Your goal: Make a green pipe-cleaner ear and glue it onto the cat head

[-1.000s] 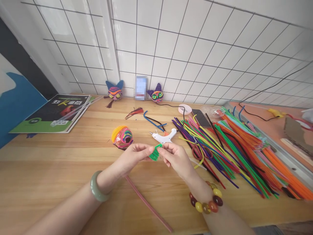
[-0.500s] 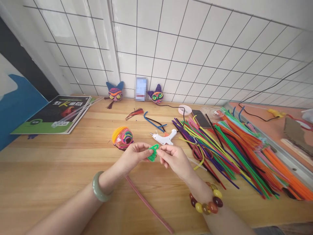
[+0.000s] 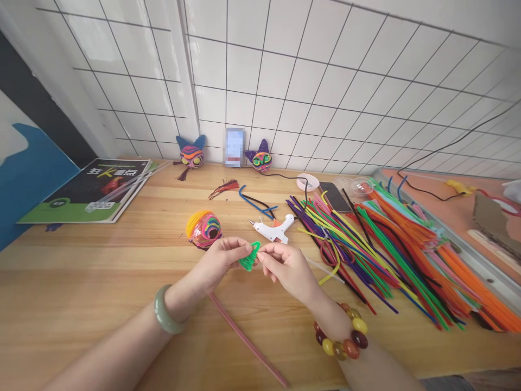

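Note:
A green pipe cleaner (image 3: 249, 258), bent into a zigzag triangle, is held over the table between both hands. My left hand (image 3: 228, 255) grips its left side between thumb and fingers. At its right edge my right hand (image 3: 283, 263) pinches it with thumb and forefinger; the exact contact is partly hidden. Just behind my left hand sits a clear ball (image 3: 203, 229) partly covered with coiled yellow, pink and blue pipe cleaners. A white glue gun (image 3: 274, 228) lies beyond my right hand. A pink pipe cleaner (image 3: 248, 339) rests on the table between my forearms.
Many coloured pipe cleaners (image 3: 366, 255) spread across the right side, with red-handled scissors (image 3: 328, 252) among them. Two finished cat-like heads, one blue-eared (image 3: 191, 153) and one purple-eared (image 3: 260, 156), lean by the wall near a phone (image 3: 234, 147). Magazines (image 3: 91, 187) lie at left.
The green pipe cleaner piece has turned slightly and shifted a little to the left in my fingers. My right hand has moved slightly left with it.

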The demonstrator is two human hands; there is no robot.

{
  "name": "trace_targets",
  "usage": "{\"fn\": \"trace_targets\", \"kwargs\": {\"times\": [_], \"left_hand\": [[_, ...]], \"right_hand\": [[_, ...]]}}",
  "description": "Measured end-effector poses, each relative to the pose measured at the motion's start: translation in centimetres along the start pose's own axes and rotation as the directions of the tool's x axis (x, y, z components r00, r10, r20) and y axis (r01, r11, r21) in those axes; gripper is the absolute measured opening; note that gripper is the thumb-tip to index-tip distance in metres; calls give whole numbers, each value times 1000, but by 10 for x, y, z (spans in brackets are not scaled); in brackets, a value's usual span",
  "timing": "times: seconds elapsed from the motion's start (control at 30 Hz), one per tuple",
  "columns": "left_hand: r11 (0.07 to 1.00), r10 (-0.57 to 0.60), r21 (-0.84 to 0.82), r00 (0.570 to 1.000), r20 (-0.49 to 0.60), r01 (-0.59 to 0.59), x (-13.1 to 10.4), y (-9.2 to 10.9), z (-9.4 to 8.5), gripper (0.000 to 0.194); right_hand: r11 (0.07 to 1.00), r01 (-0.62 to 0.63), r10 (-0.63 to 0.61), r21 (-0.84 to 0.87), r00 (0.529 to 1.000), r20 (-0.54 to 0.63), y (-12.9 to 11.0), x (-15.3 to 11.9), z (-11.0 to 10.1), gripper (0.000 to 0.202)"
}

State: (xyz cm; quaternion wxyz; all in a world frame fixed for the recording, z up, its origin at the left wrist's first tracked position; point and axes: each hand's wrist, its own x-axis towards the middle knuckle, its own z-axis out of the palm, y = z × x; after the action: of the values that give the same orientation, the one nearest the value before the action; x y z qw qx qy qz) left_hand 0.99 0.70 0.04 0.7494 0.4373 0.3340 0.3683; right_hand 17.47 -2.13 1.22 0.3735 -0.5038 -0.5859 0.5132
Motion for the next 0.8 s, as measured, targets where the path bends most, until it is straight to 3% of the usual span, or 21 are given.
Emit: {"fn": "trace_targets", "kwargs": {"times": [0.27,0.57,0.8], "left_hand": [[1000,-25,17,1000,-4,25,1,-2,-2,19],[997,44,55,999,18,-45,-1,2,-4,15],[999,-42,-6,997,59,42,0,2,-1,28]], "right_hand": [[1000,13,-14,-23,999,-42,1,0,1,14],[998,47,-48,-34,998,-36,0,-2,2,13],[1000,-3,1,-11,993,-119,1,1,1,12]]}}
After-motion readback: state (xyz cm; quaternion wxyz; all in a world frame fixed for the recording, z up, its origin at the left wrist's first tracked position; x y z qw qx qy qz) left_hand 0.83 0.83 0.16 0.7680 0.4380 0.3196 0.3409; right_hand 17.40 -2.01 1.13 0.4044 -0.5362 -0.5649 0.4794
